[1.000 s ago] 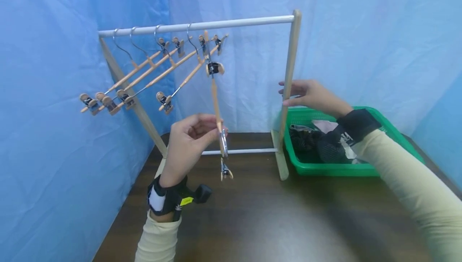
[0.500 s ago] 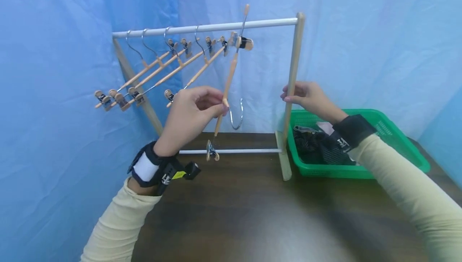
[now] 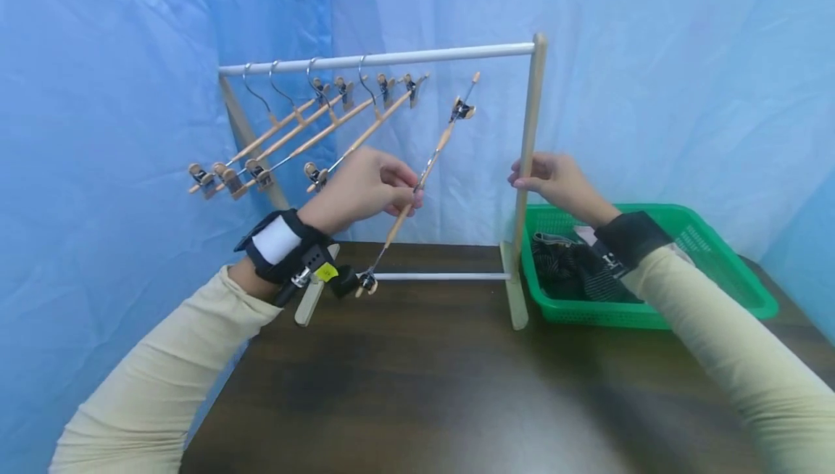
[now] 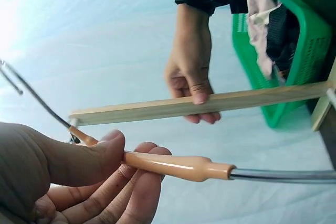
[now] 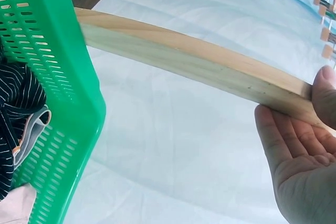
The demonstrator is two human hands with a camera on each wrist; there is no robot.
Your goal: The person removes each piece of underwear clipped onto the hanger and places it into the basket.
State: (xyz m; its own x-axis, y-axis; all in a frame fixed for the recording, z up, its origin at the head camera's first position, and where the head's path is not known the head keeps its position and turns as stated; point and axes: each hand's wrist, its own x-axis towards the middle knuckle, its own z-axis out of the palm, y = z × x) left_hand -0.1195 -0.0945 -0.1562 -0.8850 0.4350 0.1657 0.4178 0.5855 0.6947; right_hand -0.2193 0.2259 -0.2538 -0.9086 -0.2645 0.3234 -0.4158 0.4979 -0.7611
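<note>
My left hand pinches a clip hanger near its middle, between thumb and fingers. The hanger slants below the rail, its far end up and right, its near end low. In the left wrist view its metal hook curves away past the thumb. My right hand holds the wooden right post of a small clothes rack, thumb on one side and fingers on the other. Several like clip hangers hang on the white rail, left of the held one.
A green basket with dark striped and pale pink cloth stands right of the rack, under my right forearm. The rack's feet and lower bar are at the back of the dark table. Blue curtains surround it.
My left hand has risen and turned, tipping the hanger from nearly upright to a rightward slant. Its hook, earlier hanging below the hand, has swung up. My right hand stays on the post.
</note>
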